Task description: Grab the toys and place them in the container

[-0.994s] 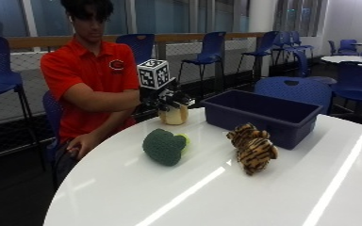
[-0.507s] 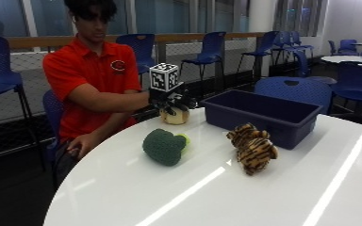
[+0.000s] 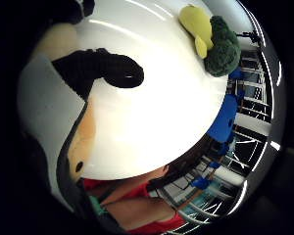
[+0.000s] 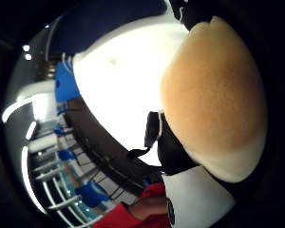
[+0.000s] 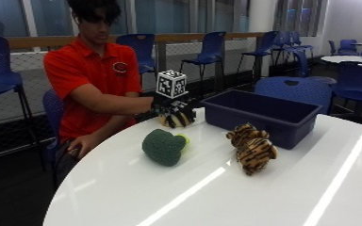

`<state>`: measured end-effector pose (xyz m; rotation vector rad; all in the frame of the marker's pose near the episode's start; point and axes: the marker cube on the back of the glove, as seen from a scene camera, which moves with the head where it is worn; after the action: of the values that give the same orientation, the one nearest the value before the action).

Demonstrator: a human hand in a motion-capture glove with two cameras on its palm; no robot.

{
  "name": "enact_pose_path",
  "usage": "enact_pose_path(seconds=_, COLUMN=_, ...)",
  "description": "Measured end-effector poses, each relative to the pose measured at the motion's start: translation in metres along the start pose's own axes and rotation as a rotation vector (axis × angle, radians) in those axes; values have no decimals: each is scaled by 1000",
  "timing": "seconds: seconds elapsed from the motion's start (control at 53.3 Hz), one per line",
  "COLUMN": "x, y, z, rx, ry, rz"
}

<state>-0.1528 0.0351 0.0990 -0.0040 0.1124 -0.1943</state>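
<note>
A: Item one, the gloved right hand (image 5: 173, 109)?
B: Fingers curled around a small tan and cream plush toy (image 5: 176, 118), at the far side of the round white tabletop (image 5: 243, 197), just left of the container. The toy sits low over the tabletop; whether it touches the surface is hard to tell from here.

A: Palm views?
B: The tan plush (image 4: 213, 95) fills much of the thumb-side view, close against the palm. The little-finger side shows a black gloved finger (image 3: 105, 71) hooked over white tabletop (image 3: 152, 112).

A: Item two?
B: Dark blue rectangular plastic container (image 5: 266, 115), far right, open top.

A: Item three?
B: Green plush broccoli with yellow-green stem (image 5: 163, 147), lying on the tabletop near and left of the container; also seen from the palm (image 3: 220, 44).

A: Item four?
B: Striped brown tiger plush (image 5: 251, 148), lying just in front of the container's near wall.

A: Other hand?
B: Bare, down at the tabletop's left edge.
</note>
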Motion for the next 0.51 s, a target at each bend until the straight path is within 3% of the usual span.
enact_pose_path(seconds=0.281, x=-3, y=-3, z=0, rx=174, ry=-17, rz=-50)
enact_pose_path(seconds=0.507, x=-1, y=-10, z=-6, rx=191, ry=-60, rz=-86)
